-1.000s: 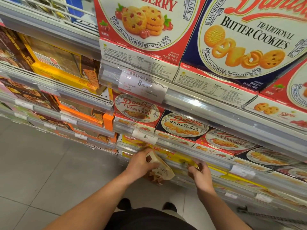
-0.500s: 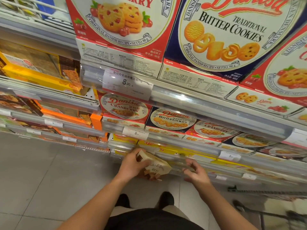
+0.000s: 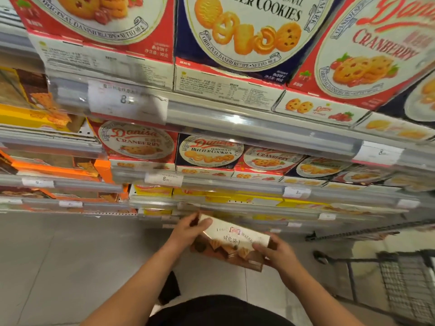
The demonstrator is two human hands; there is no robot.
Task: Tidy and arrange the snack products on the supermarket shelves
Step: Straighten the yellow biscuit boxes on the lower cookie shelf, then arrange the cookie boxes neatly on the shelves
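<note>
Both grips curl around one wafer box (image 3: 231, 243): left hand (image 3: 188, 231) at nine o'clock, right hand (image 3: 274, 254) at three.

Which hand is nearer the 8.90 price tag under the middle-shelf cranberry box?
Left. The left hand grips the wafer box at its left end, almost straight below the price tag; the right hand holds the box's right end, lower and farther right.

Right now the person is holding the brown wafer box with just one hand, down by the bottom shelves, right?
Not quite. The head view shows both hands on the wafer box: the left hand grips its left end and the right hand its right end. It is down by the bottom shelves.
</note>
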